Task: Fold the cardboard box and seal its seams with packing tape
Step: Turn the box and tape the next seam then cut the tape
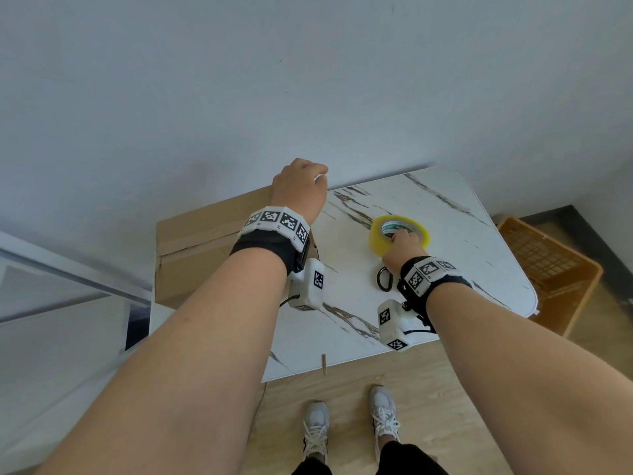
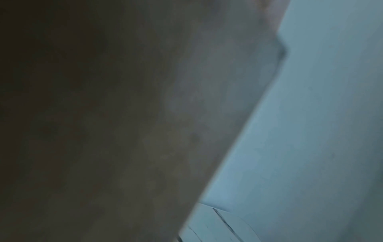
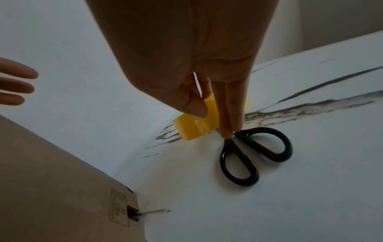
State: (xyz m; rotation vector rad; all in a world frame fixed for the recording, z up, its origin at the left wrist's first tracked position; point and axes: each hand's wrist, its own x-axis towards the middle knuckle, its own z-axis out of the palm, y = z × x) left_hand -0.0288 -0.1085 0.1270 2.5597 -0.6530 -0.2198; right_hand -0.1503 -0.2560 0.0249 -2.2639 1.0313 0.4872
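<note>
A brown cardboard box (image 1: pixel 198 241) lies closed on the left of the white marble table (image 1: pixel 462 241), with a taped seam along its top. My left hand (image 1: pixel 301 186) rests on the box's far right corner, and its fingers (image 3: pixel 14 86) stick out straight past the edge. The yellow tape roll (image 1: pixel 378 241) lies flat to the right of the box. My right hand (image 1: pixel 400 245) grips the tape roll (image 3: pixel 192 131) between thumb and fingers. The left wrist view is dark and blurred, showing only the box's surface (image 2: pixel 103 131) and the wall.
Black-handled scissors (image 1: pixel 385 279) lie on the table just in front of the roll, beside my right wrist. An orange plastic crate (image 1: pixel 548 269) stands on the floor to the right of the table. A wall backs the table. A glass-topped white unit (image 1: pixel 51 286) stands on the left.
</note>
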